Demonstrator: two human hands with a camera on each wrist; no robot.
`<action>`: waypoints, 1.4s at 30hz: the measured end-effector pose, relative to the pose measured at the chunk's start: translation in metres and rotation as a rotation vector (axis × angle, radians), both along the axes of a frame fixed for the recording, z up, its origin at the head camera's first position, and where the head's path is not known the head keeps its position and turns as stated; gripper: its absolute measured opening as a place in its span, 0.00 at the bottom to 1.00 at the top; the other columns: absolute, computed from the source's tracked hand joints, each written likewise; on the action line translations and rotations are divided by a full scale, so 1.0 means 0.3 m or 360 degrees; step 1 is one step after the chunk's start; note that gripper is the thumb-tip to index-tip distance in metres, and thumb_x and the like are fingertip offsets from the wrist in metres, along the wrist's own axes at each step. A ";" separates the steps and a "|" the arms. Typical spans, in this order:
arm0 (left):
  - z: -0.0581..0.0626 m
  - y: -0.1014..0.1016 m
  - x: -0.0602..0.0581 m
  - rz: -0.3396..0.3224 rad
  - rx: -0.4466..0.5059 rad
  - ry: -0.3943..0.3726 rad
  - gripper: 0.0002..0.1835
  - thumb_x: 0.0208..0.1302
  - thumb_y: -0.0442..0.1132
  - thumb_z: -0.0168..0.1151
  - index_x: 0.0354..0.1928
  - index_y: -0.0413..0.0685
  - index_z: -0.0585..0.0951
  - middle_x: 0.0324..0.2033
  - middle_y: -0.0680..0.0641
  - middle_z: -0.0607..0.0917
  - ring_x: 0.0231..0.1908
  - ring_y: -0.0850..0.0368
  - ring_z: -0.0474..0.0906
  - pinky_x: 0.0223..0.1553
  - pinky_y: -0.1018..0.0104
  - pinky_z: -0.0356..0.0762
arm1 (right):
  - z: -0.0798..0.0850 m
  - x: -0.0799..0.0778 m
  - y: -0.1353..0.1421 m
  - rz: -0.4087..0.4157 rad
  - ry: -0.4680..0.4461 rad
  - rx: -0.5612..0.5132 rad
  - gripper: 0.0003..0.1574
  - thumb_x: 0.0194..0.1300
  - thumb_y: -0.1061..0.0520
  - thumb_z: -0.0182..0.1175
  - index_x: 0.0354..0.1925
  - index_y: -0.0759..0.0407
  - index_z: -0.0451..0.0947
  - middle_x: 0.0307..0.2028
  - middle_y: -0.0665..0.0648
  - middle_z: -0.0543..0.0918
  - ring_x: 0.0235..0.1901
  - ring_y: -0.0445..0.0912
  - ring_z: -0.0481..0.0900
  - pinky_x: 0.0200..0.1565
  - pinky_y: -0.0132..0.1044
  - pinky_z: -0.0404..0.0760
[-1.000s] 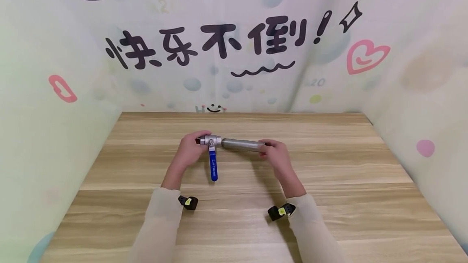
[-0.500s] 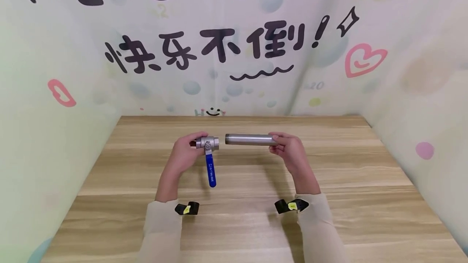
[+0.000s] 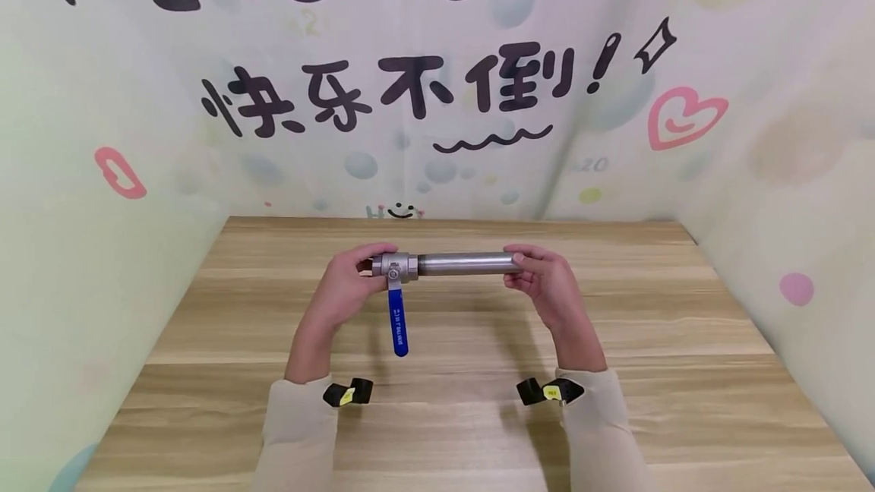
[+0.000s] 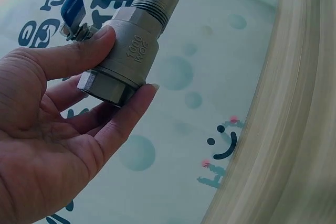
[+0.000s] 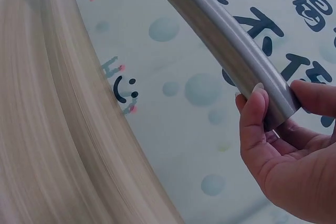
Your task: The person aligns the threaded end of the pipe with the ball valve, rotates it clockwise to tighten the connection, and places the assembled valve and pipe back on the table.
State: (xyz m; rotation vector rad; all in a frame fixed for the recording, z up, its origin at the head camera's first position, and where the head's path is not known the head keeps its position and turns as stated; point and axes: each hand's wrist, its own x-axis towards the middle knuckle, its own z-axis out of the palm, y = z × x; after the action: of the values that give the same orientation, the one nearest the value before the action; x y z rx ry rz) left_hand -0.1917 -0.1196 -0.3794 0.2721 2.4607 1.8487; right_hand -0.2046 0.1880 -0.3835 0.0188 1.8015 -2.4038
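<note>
My left hand grips a silver ball valve between thumb and fingers, at its outer end. The valve's blue lever handle points down toward me in the head view. From the right, my right hand pinches the plain end of a metal pipe. The pipe lies in line with the valve, its threaded end right at the valve's mouth; several threads show outside the valve in the left wrist view. Both pieces are held up above the table.
A wood-grain table spreads below the hands. White printed walls with black lettering stand behind it and at both sides. Each wrist wears a small black camera, the left camera and the right camera.
The pipe, tilted at first, was levelled and drawn slightly away from the valve, then brought back to its mouth. The gap seen half a second ago has closed.
</note>
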 end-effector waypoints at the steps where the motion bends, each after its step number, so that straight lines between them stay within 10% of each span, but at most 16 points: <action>1: -0.001 -0.001 0.001 0.0002 0.0000 0.0002 0.25 0.57 0.24 0.61 0.58 0.45 0.80 0.54 0.39 0.78 0.48 0.45 0.74 0.39 0.62 0.78 | -0.001 0.001 -0.001 0.0002 0.0004 -0.0002 0.13 0.70 0.64 0.51 0.49 0.69 0.76 0.33 0.56 0.82 0.25 0.45 0.81 0.35 0.34 0.83; 30: -0.029 -0.023 -0.019 -0.0057 -0.0024 0.0007 0.24 0.56 0.22 0.61 0.56 0.44 0.80 0.51 0.38 0.79 0.42 0.46 0.72 0.37 0.62 0.76 | -0.019 -0.011 -0.011 0.0241 -0.0077 0.0182 0.26 0.67 0.68 0.53 0.60 0.80 0.65 0.40 0.58 0.76 0.32 0.46 0.81 0.42 0.35 0.83; 42: -0.030 -0.028 -0.016 -0.0047 -0.0031 -0.0010 0.24 0.58 0.23 0.62 0.56 0.48 0.82 0.51 0.40 0.82 0.42 0.47 0.75 0.40 0.62 0.76 | -0.022 -0.008 -0.005 0.0276 -0.0012 0.0162 0.15 0.64 0.70 0.55 0.46 0.58 0.80 0.45 0.61 0.73 0.35 0.48 0.81 0.44 0.38 0.83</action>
State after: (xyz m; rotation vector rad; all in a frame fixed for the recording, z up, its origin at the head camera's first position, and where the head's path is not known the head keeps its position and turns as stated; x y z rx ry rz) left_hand -0.1965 -0.1279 -0.3885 0.2999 2.4551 1.8106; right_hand -0.2069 0.1864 -0.3902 -0.1129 1.8384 -2.1905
